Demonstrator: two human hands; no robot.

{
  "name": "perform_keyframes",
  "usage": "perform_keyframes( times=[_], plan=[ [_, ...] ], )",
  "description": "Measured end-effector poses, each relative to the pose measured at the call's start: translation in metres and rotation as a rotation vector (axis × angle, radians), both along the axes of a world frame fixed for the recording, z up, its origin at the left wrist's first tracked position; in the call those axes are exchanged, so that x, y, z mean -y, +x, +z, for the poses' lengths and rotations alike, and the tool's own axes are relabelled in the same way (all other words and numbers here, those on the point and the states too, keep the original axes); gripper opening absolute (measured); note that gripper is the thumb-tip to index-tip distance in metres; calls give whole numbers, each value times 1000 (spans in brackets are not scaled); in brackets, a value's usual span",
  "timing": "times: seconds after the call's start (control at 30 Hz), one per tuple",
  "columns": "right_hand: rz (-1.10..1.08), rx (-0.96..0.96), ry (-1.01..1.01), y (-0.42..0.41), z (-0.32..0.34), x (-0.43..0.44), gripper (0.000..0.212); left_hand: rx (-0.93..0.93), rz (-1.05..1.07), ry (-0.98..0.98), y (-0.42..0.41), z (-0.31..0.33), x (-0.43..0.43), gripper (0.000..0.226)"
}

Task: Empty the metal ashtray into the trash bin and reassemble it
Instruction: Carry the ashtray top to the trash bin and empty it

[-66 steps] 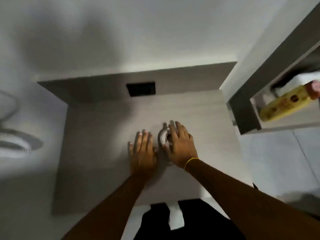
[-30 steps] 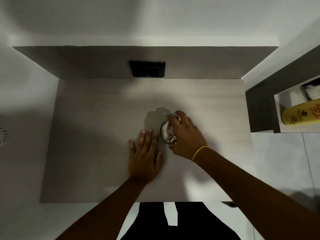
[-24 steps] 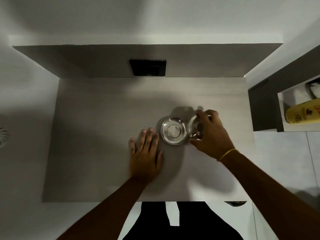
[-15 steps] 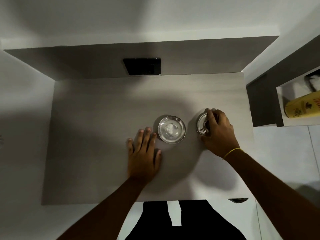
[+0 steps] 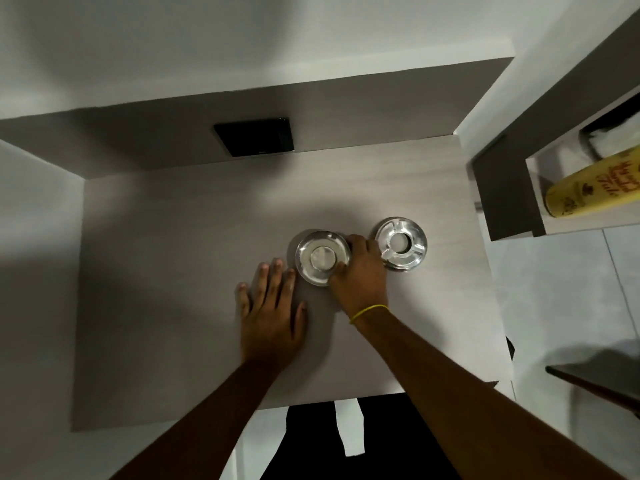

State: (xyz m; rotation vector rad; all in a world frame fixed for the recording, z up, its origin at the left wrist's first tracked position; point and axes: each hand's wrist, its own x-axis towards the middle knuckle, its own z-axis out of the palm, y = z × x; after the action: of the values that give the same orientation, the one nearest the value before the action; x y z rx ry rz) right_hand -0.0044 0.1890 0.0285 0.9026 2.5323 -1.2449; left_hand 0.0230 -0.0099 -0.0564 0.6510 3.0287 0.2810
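The ashtray base (image 5: 321,258) sits on the grey table (image 5: 166,271), slightly right of centre, with pale contents at its middle. The right hand (image 5: 360,271) grips the base's right rim, fingers curled around the edge. The ashtray lid (image 5: 401,243) (a ring with a central hole) lies flat just right of that hand, apart from the base. The left hand (image 5: 272,313) rests flat on the table, fingers spread and holding nothing, fingertips just beside the base. A black wall plate (image 5: 254,136) sits behind. A yellow bottle (image 5: 592,188) lies on a shelf at far right.
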Motion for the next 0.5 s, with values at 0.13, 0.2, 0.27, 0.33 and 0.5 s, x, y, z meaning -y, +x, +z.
perform_keyframes(
  times=[0.13,0.2,0.27,0.33,0.5],
  plan=[
    [-43,4,-86,-9,-3,-10,50,29,2,-4,0,4,0,65],
    [-81,-54,-174,-4,-1,-22,45,50,17,-7,0,8,-1,64],
    [-155,-122,-233,10,3,-40,48,67,16,-3,1,12,-3,63],
    [-233,-162,-219,33,9,-66,52,74,-48,25,3,16,-11,63],
    [-476,-259,-410,121,18,-145,44,91,-382,91,19,25,-58,68]
  ],
)
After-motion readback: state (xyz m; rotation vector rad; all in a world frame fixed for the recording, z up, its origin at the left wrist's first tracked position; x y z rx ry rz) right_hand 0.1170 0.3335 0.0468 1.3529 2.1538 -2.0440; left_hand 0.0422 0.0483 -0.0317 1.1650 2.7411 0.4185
